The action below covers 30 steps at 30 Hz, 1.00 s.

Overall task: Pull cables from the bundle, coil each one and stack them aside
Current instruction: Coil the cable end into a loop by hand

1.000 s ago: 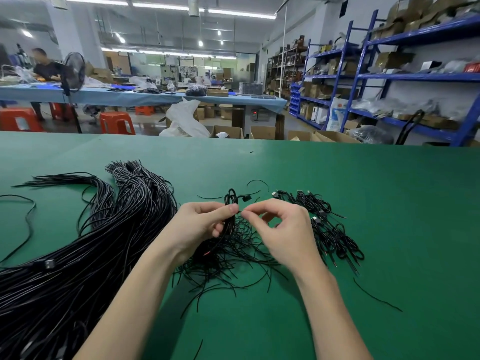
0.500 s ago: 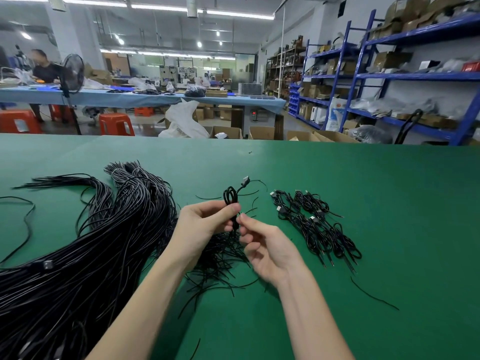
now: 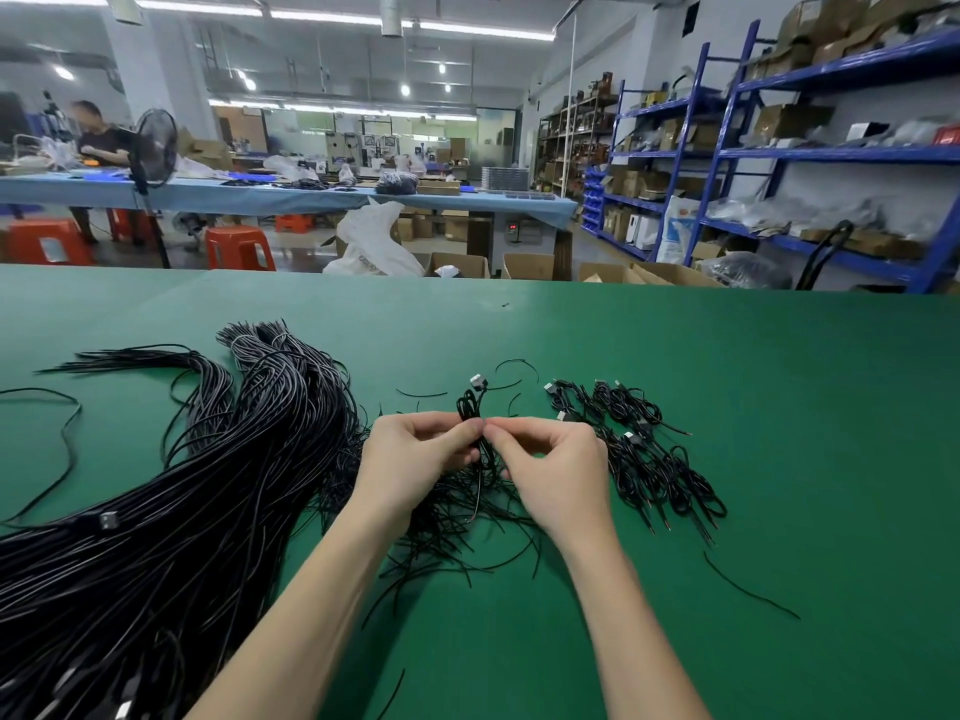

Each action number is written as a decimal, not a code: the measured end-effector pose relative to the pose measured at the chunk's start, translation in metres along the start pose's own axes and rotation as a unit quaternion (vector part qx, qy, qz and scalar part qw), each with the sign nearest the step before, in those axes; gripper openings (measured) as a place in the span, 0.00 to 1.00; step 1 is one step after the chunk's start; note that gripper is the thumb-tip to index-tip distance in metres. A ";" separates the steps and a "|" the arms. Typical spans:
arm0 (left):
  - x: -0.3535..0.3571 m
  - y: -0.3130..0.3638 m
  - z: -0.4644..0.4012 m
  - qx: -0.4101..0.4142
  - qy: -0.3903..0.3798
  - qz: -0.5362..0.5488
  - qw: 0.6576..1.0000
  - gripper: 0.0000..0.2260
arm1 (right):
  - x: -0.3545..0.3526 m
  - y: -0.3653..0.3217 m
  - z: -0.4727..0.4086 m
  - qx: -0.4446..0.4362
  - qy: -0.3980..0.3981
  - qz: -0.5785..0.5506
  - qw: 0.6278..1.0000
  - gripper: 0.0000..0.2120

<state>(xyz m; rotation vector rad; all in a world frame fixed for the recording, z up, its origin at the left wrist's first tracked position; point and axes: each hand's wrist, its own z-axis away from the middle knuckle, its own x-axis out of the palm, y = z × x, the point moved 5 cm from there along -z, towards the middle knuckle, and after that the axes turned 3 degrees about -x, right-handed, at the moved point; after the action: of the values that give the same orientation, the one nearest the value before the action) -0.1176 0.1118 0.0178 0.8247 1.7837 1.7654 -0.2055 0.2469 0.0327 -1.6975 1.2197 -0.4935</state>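
Both hands meet in the middle, near the pile (image 3: 639,449). The left hand (image 3: 410,459) holds the coil (image 3: 470,407); the right hand (image 3: 550,459) pinches it. If a pinch slips, the coil could spring open.

Both forearms extend forward, bare. Left hand (image 3: 415,454) and right hand (image 3: 556,465) meet fingertip to fingertip, fingers curled, thumbs pinching.

Two bare forearms, no sleeves in view. Left hand (image 3: 410,459) and right hand (image 3: 558,472) ungloved, no rings, watch or wristbands visible.
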 end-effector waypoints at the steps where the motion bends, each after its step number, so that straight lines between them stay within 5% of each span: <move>1: 0.000 0.000 0.001 0.003 0.007 0.001 1.000 0.05 | 0.002 0.000 0.000 0.003 0.001 -0.004 1.000 0.09; 6: 0.000 0.002 0.001 0.031 0.008 -0.047 0.998 0.07 | 0.004 0.018 0.000 0.128 -0.038 -0.134 0.982 0.05; 10: 0.013 0.003 0.004 0.033 -0.084 -0.125 0.988 0.08 | -0.006 0.024 -0.005 0.160 0.011 -0.196 0.967 0.07; 13: 0.023 -0.002 0.008 0.014 -0.151 -0.121 0.981 0.05 | -0.008 0.018 -0.009 0.119 0.020 -0.177 0.977 0.07; 20: 0.016 -0.010 0.001 0.027 -0.092 -0.120 0.988 0.08 | 0.003 0.033 -0.001 0.161 -0.086 -0.136 0.974 0.12; 24: 0.028 -0.014 0.004 0.064 -0.182 -0.224 0.955 0.14 | -0.007 0.050 -0.003 0.186 -0.027 -0.092 0.978 0.08; 27: 0.025 -0.014 0.001 0.126 -0.109 -0.292 0.942 0.16 | -0.014 0.060 -0.003 0.198 0.007 -0.083 0.977 0.09; 30: 0.006 -0.015 0.001 0.225 0.039 -0.447 0.865 0.13 | -0.023 0.065 -0.002 0.187 0.018 -0.006 0.982 0.13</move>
<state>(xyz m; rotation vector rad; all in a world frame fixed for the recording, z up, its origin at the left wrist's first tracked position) -0.1222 0.1173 0.0028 -0.0016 2.1561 0.7905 -0.2493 0.2635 -0.0183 -1.3809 1.0644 -0.7168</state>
